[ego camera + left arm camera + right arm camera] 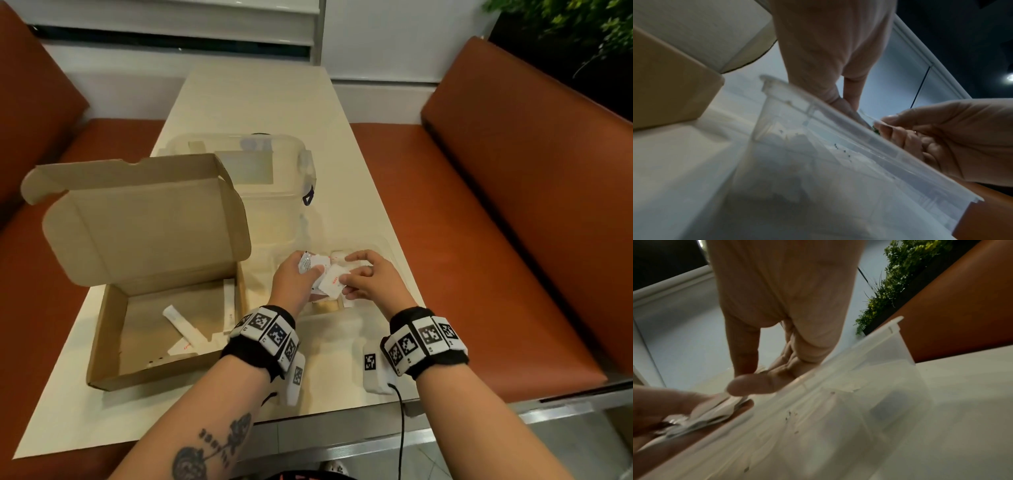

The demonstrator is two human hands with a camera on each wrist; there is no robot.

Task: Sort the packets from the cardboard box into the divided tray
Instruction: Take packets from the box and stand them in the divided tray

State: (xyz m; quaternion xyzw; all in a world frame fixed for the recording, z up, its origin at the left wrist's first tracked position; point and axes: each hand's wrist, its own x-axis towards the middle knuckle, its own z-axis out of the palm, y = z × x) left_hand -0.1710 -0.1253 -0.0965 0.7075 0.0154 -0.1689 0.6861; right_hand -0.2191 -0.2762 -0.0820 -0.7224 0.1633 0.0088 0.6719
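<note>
The left forearm [205, 421], tattooed and banded at the wrist with a black strap of coded tags, lies nearest, and its left hand [294, 282] grips a fanned bunch of white packets [317, 265], fingers curled under and thumb on top. The right hand [368, 279] meets it over the same bunch: thumb and forefinger pinch one packet with red print [334, 281] at its edge, while the other fingers spread loosely above. In the right wrist view that pinch shows as a thumb [750, 386] laid flat against the fingers, with the left hand's stack of packets [715, 412] just beyond it. Both hands hover over the clear divided tray [342, 329], whose rim [849, 129] runs just under the fingers in the left wrist view; pale packets lie in some of its compartments, though which ones is hard to tell through the blurred plastic. Just left of the tray, touching or nearly so, sits the cardboard box [102, 342] with its lid propped up and open; a few long white sachets [181, 323] lie on its floor. Behind the box and tray stands a clear lidded tub [274, 178] with dark clips. All rest on a cream table [257, 102] flanked by brown benches [513, 205], with green foliage [900, 272] behind the right-hand bench.
</note>
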